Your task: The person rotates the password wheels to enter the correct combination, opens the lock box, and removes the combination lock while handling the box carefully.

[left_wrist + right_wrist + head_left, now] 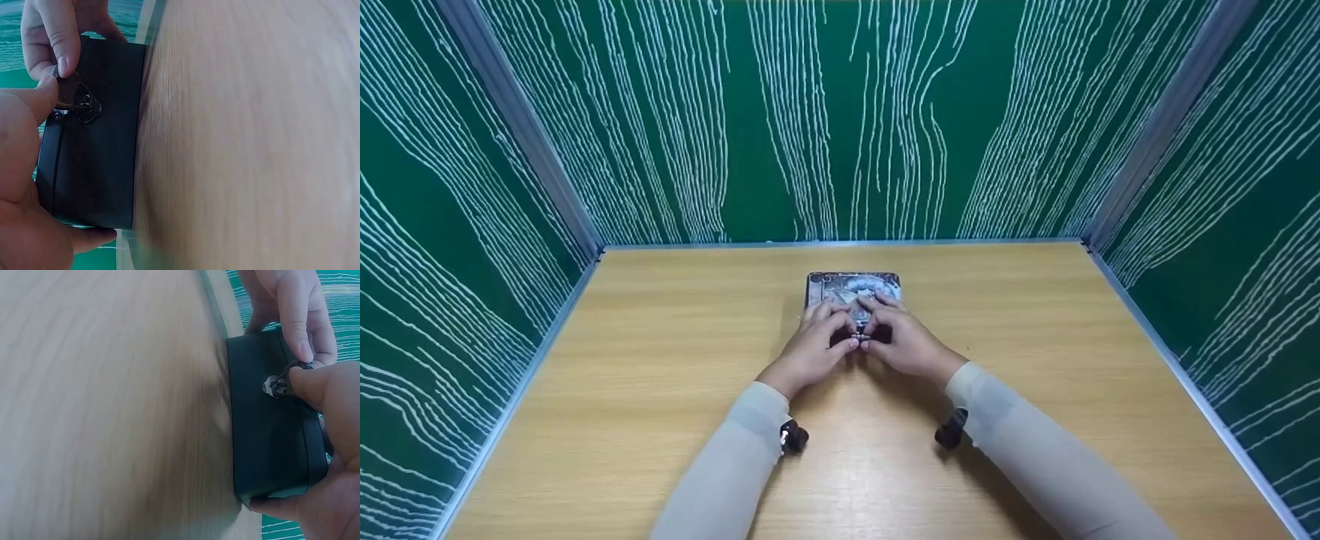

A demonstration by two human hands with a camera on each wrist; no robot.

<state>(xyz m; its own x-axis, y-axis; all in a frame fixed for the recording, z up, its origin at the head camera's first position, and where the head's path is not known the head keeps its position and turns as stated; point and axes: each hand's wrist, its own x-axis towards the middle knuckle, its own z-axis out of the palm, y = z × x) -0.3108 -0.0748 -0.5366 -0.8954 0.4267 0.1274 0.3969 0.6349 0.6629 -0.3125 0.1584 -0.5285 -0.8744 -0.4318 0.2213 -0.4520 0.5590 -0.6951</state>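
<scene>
A dark box (101, 146) with a picture-patterned lid (877, 287) sits on the table between my hands. On its front is a metal loop (272, 386), and a small dark metal padlock (68, 89) hangs through it by a curved shackle. My left hand (811, 346) pinches the padlock from the left, its other fingers resting along the box. From the other side my right hand (911, 343) pinches the padlock too, thumb tip close to the left thumb. Fingertips cover part of the padlock, and both hands hide the lid's near corners.
The wooden table (675, 322) reaches back to a green wall (772, 150) with white wavy lines. Similar green panels stand at left and right, joined by grey metal posts (521, 127). A dark wrist camera (795, 436) is strapped to each sleeve.
</scene>
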